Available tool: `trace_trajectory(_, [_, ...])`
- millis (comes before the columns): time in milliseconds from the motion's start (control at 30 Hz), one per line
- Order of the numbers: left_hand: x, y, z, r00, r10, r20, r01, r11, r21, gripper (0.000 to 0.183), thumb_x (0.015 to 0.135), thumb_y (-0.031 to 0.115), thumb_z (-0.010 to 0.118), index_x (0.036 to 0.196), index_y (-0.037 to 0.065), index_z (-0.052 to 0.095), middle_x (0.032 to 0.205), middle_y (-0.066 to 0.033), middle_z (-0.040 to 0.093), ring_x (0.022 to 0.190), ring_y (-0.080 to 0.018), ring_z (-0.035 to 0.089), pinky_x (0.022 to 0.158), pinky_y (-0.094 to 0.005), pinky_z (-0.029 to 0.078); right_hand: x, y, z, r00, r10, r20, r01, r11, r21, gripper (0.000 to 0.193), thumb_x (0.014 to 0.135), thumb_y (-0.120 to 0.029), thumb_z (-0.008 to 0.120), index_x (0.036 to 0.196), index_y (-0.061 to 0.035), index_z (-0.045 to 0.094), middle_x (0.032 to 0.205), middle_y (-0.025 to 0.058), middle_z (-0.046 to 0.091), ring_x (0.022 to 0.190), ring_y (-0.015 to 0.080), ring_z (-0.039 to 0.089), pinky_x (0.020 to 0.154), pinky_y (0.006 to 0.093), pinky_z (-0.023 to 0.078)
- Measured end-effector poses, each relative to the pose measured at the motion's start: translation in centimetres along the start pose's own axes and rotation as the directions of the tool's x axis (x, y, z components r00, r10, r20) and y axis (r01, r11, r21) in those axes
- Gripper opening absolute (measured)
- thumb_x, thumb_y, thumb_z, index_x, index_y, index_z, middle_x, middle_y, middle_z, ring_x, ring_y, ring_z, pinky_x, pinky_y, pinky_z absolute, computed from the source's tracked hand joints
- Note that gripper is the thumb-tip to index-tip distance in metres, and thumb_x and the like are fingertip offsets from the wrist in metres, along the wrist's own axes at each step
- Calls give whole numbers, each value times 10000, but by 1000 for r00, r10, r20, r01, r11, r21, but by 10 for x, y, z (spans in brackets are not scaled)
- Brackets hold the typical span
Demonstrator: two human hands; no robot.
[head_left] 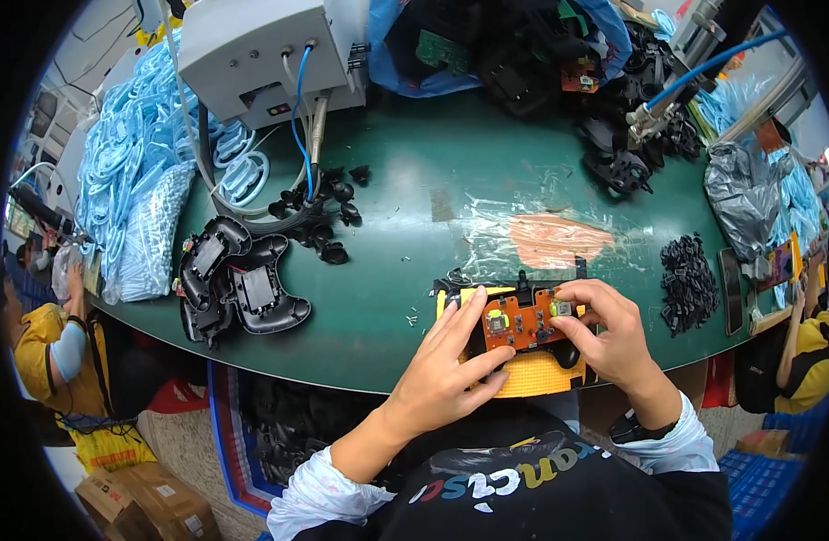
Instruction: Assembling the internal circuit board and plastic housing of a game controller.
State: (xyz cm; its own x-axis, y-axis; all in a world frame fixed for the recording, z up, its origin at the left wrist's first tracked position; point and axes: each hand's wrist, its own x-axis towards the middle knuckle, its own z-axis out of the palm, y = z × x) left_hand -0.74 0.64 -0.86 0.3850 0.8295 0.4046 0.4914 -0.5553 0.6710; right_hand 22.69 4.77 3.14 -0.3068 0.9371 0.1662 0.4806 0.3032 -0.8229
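Observation:
An orange circuit board [525, 335] with small parts on it lies over a black game controller shell [566, 353], on a yellow padded rest at the table's near edge. Around the left end of the board, my left hand [446, 361] is spread, with fingertips at its upper left and lower edge, holding it steady. The thumb and forefinger of my right hand [608, 332] close on a small grey-and-green joystick module [561, 308] at the board's right side. A second joystick module [497, 322] sits at the board's left.
Open black controller shells [257, 287] lie left, below loose thumbstick caps [329, 242]. A grey machine box [266, 63] with hoses stands behind. Small black parts [688, 284] are heaped right. Light-blue rings [130, 153] pile far left; a blue bag [392, 54] holds parts. Other people sit at both sides.

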Motion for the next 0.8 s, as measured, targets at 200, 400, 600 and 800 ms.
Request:
trace_trajectory(200, [0, -3, 2, 1000, 9, 1, -9, 1000, -14, 407, 699, 136, 815, 1094, 145, 720, 1445, -328, 420, 1344, -440, 450, 1099, -519, 373, 6, 6, -9, 956, -293, 25, 276, 868, -412, 296, 717, -59, 796, 976, -35, 653, 1039, 100, 616, 938, 283, 591, 798, 370, 494])
trace_trajectory(400, [-1, -4, 2, 1000, -5, -3, 5, 999, -34, 429, 684, 136, 825, 1101, 157, 724, 1447, -333, 416, 1332, -455, 459, 1085, -520, 385, 9, 13, -10, 954, -288, 85, 301, 921, -248, 306, 708, -87, 807, 964, -35, 648, 1004, 96, 623, 921, 295, 590, 798, 374, 485])
trace_trajectory(600, [2, -2, -1, 1000, -7, -5, 7, 1000, -21, 409, 665, 126, 827, 1063, 153, 740, 1441, -341, 413, 1296, -463, 493, 1038, -521, 428, 23, 17, -18, 933, -315, 171, 349, 908, -232, 297, 704, -99, 809, 947, -39, 649, 971, 93, 634, 886, 294, 601, 782, 381, 491])
trace_trajectory(800, [6, 0, 0, 999, -29, 29, 29, 999, 15, 414, 648, 148, 827, 1054, 160, 745, 1427, -317, 444, 1275, -436, 521, 1024, -529, 439, 21, 20, -19, 934, -303, 189, 348, 891, -291, 315, 690, -132, 824, 948, -53, 661, 996, 88, 619, 934, 289, 591, 788, 380, 491])
